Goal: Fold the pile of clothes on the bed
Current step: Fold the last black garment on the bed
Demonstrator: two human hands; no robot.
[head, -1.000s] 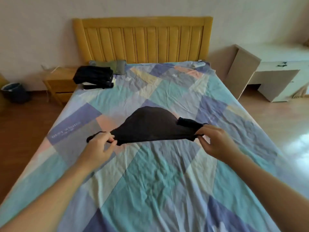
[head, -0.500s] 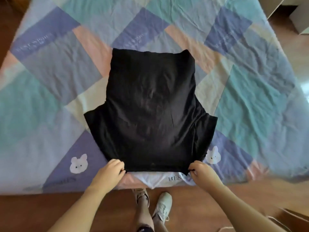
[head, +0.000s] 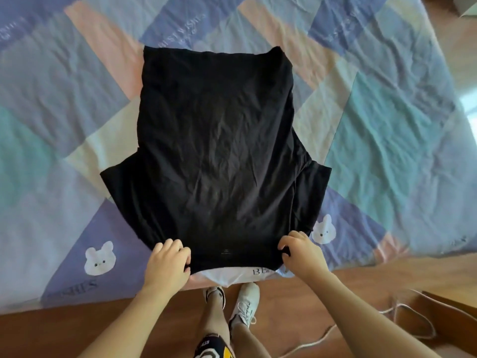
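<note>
A black T-shirt (head: 219, 156) lies spread flat on the bed, its hem toward the far side and its shoulders at the near edge. Short sleeves stick out left and right. My left hand (head: 167, 262) pinches the near left corner of the shirt. My right hand (head: 302, 251) grips the near right corner. Both hands rest at the foot edge of the bed.
The bed carries a patchwork sheet (head: 387, 120) in blue, teal, pink and cream with white rabbit prints (head: 100, 258). Below its edge is a brown wooden floor (head: 77, 329) with my legs and white shoes (head: 244, 303). A white cable (head: 402, 308) lies on the floor at right.
A second ago I held the shirt up in the air over the bed. It now lies flat near the foot edge, and my view has tipped down onto it.
</note>
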